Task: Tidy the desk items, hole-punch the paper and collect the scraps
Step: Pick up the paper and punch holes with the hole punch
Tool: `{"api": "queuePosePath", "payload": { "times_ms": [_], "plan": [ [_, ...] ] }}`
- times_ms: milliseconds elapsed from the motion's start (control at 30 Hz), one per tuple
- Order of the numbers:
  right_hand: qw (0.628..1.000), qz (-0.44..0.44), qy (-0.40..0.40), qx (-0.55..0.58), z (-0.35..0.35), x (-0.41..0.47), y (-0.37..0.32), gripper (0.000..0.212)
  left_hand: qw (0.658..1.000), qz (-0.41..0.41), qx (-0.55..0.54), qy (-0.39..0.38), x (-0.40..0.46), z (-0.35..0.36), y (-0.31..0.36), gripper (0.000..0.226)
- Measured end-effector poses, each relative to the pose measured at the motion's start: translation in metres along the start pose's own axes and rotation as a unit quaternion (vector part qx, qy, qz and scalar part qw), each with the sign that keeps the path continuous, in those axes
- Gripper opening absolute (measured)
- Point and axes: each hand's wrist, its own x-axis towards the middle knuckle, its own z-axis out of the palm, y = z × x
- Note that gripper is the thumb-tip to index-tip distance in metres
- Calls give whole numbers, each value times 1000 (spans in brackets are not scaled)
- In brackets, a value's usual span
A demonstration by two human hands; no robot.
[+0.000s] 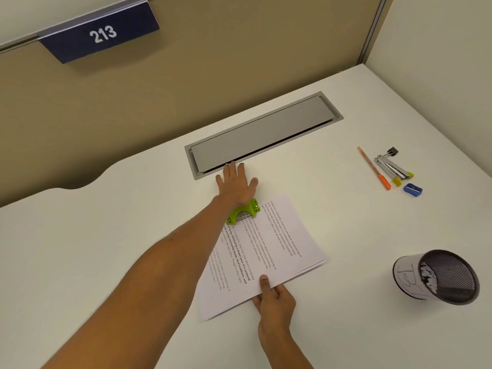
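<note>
My left hand (237, 185) lies flat and spread, palm down on the green hole punch (243, 213), fingers reaching past it toward the grey cable hatch (262, 129); it presses rather than grips. The paper (262, 251), a thin stack of printed sheets, runs from under the punch back to my right hand (274, 296), which pinches the near edge with the thumb on top and the fingers beneath. The biggest risk, as I judge it, is a crooked or misplaced set of holes: the bottom corner nearest my right hand shows the sheets fanned apart, so they may not sit square in the slot, and I cannot see how deep the edge is seated because my palm covers the mouth. If I lean on the punch with an open palm it could slide across the smooth worktop (106, 249) and drag the stack. A tug from my right hand mid-press could tear the sheets. Scraps may also spill when the punch lifts. The mesh cup (450, 278), lying tilted well off to the right of my right hand, is not placed to catch them.
</note>
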Motion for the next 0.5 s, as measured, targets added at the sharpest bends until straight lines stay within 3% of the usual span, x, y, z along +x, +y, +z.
{"api": "queuePosePath", "payload": {
  "times_ms": [500],
  "plan": [
    [1000,-10,-12,-8,1,0,-3,12,996,35,17,80,10,30,-1,81]
  ]
}}
